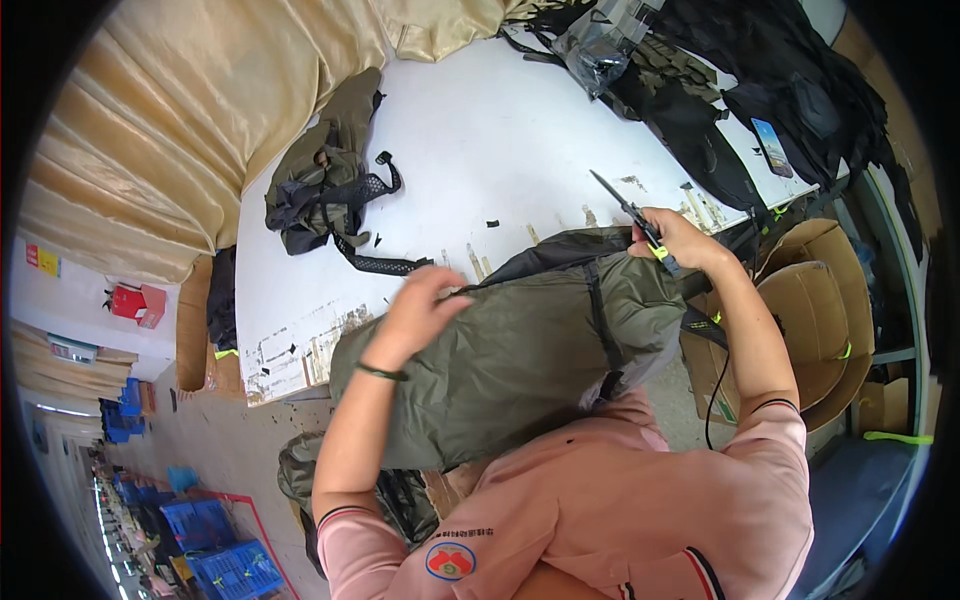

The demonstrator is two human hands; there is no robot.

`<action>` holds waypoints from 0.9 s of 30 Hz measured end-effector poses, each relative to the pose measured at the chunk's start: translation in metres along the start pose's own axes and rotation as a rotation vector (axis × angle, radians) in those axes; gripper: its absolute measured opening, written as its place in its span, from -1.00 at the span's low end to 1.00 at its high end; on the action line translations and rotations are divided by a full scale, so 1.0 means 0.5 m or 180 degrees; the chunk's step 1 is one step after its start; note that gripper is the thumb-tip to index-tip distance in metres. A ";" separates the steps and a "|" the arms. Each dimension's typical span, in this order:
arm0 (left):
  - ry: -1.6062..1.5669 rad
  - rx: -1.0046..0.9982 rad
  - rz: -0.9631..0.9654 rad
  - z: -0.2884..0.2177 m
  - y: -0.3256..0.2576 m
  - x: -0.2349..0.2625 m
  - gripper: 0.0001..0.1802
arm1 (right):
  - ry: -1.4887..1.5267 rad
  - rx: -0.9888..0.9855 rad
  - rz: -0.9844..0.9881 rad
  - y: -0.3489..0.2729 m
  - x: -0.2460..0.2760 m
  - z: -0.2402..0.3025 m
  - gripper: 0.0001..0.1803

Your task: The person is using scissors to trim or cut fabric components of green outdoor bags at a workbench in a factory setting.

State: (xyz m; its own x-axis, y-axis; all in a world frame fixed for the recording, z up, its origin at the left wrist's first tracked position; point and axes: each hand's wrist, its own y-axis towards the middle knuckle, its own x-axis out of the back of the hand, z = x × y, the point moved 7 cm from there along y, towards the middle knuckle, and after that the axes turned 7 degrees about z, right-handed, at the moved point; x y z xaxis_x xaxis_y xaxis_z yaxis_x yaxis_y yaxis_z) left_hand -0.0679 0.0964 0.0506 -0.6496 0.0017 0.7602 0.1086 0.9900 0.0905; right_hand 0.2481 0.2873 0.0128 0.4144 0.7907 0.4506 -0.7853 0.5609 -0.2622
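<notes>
Right-hand fingers (pixel 655 217) close around black scissors (pixel 625 203) above an olive bag (pixel 490 350) at the desk's (pixel 450 140) edge. The left hand (pixel 412 308) curls partly open at the bag, its grip unclear. Dark lettering (pixel 462 533) and a round emblem (pixel 451 562) mark the pink shirt (pixel 620 500).

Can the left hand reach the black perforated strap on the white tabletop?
Probably yes: the left hand is just beside the near end of the strap, with nothing visible between them.
</notes>
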 end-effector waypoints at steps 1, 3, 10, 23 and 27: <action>-0.0031 -0.0361 0.0027 -0.047 0.030 -0.033 -0.72 | 0.0012 0.0066 -0.0032 -0.006 0.003 0.004 -0.71; -0.0163 -0.0602 0.0054 -0.119 0.081 -0.099 -0.72 | -0.0007 0.0139 -0.0059 -0.013 0.007 0.017 -0.71; -0.0270 -0.0567 0.0294 -0.184 0.177 -0.228 -0.76 | 0.0381 0.0410 -0.0103 -0.078 0.013 0.073 -0.73; -0.3541 0.0531 0.2063 -0.166 0.150 -0.279 -0.88 | -0.0202 0.0132 -0.0005 -0.112 -0.030 0.068 -0.70; -0.3078 0.0208 0.2026 -0.178 0.146 -0.285 -0.81 | -0.1401 0.0351 -0.0260 -0.135 -0.012 0.106 -0.61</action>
State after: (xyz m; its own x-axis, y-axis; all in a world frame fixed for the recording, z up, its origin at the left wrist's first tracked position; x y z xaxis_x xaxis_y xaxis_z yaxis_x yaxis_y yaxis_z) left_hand 0.0994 0.1556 0.0063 -0.7985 0.5816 -0.1553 0.6019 0.7765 -0.1865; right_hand 0.2744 0.2316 0.0730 0.2608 0.5521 0.7919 -0.8122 0.5689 -0.1291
